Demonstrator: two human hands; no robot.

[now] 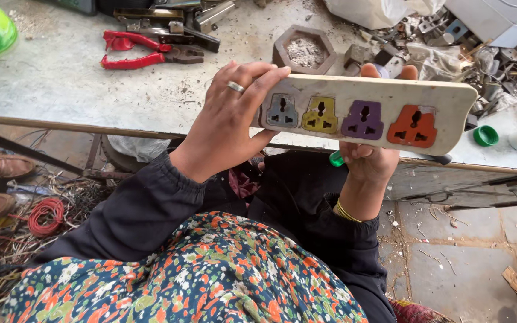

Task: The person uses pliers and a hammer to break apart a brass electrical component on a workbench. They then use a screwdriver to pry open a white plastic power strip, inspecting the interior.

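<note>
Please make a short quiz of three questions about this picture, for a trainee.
1. True or false: both hands hold the cream plastic power strip.
2. Which socket colour is nearest the left hand? A grey, B orange, C purple.
3. Which tool lies on the dusty white workbench beyond the strip?

Key:
1. True; the right hand supports it from behind.
2. A.
3. Red-handled metal pliers.

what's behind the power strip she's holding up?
Behind the power strip: the right hand, its fingertips showing over the top edge, with a green-tipped tool in it. The left hand grips the strip's left end. The strip's back face is covered.
</note>
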